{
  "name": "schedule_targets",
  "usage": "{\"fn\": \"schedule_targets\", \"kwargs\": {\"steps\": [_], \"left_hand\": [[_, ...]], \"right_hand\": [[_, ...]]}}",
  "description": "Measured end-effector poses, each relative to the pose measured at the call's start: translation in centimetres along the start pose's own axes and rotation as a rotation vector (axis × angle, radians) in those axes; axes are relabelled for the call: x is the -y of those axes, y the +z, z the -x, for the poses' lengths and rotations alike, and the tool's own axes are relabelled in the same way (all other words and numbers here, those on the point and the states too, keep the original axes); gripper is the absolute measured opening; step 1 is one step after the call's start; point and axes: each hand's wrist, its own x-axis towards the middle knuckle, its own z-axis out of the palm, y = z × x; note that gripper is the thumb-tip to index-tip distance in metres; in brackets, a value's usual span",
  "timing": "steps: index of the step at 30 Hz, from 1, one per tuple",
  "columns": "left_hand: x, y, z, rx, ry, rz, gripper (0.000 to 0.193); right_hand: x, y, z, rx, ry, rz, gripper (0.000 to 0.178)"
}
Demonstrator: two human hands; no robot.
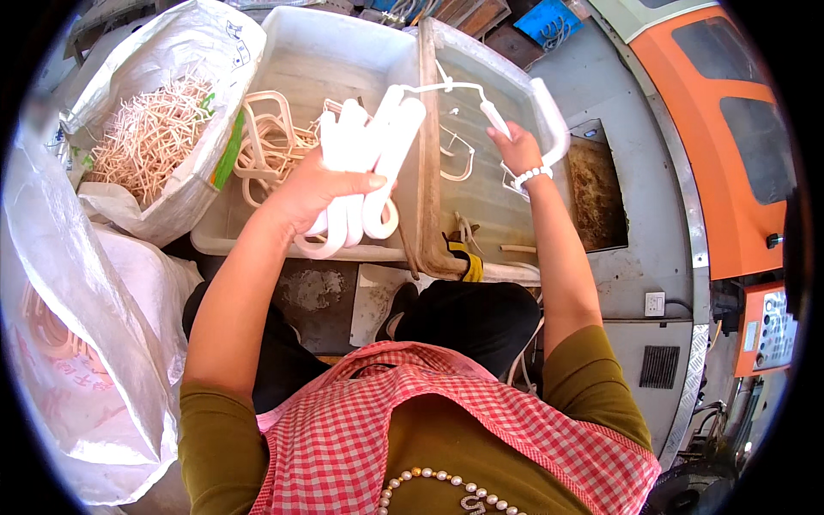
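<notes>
I have the left hand [324, 190] wrapped around white looped parts [348, 142] over the front edge of the left tub [335, 73]; the right hand [518, 150] pinches a white strip [495, 120] above the right tub [556, 129]. I judge gathering advanced, strip separation incomplete.

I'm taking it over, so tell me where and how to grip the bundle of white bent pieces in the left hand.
Probably the upper shafts of the white bundle, from the far side: they rise straight and clear of the left hand, whose thumb crosses lower down.
</notes>
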Motion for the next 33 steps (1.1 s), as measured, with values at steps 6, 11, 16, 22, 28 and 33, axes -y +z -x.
{"fn": "schedule_targets", "kwargs": {"steps": [6, 11, 16, 22, 28, 33], "left_hand": [[-0.3, -1.6, -0.2, -0.06, 0.121, 0.229, 0.036], [-0.1, -1.6, 0.3, -0.046, 0.134, 0.246, 0.035], [-2.3, -2.4, 1.3, -0.149, 0.207, 0.295, 0.037], [-0.7, -1.8, 1.2, -0.175, 0.168, 0.159, 0.041], [0.8, -2.0, 0.9, -0.067, 0.146, 0.31, 0.039], [2.4, -2.9, 0.3, 0.23, 0.174, 0.64, 0.036]], "right_hand": [[5.1, -1.1, 3.2, 0.198, 0.18, -1.525, 0.02], [5.1, -0.3, 2.9, 0.08, 0.019, -1.36, 0.017], [3.1, 1.0, 4.4, 0.07, -0.427, 0.103, 0.023], [-5.4, 0.9, -0.2, -0.027, 0.063, 0.664, 0.034], [-2.8, 1.6, 0.2, 0.175, 0.376, -0.7, 0.028], [3.9, 5.4, 4.5, 0.585, 0.257, -1.461, 0.032]]}}
